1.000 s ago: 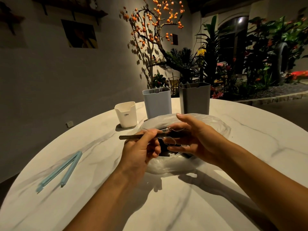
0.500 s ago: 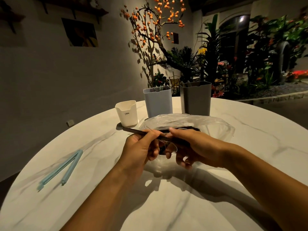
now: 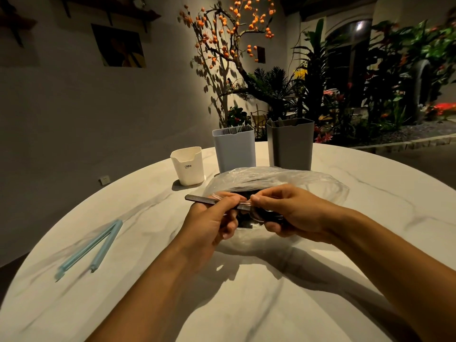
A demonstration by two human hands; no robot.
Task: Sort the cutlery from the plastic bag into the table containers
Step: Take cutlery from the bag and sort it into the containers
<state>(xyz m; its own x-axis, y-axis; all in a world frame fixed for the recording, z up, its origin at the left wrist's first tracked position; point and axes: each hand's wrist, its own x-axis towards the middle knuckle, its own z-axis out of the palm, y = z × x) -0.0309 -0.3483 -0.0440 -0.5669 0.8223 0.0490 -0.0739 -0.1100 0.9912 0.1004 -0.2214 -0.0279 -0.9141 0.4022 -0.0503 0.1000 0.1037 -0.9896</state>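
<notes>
A round marble table (image 3: 345,230) is seen from above, lit warmly against a dim wall. At the far left of the tabletop a pale blue clip (image 3: 91,248) lies open in a narrow V, well apart from everything else. Further back, a short white cup (image 3: 188,166) marked "CRBW" stands upright. Just beside it, to the right, a taller blue-grey bin (image 3: 234,149) is set, with thin handles showing above its rim. A dark grey bin (image 3: 291,144) of similar height stands to its right, also with pieces poking out.

In front of the bins a clear bag (image 3: 283,178) is spread on the table, partly hiding their bases. Dark cutlery can be made out inside it, though the pieces cannot be told apart.

Over the bag's mouth, the left hand (image 3: 209,225) is curled around a dark flat utensil (image 3: 199,199), its handle end pointing left past the thumb. The right hand (image 3: 293,213) is closed on the same utensil's other end, thumb and fingers pinching it where clear film appears wrapped around it. Both forearms cross the near tabletop and cover much of the bag.

Behind the table, a branch with orange berries and leafy plants are visible.
</notes>
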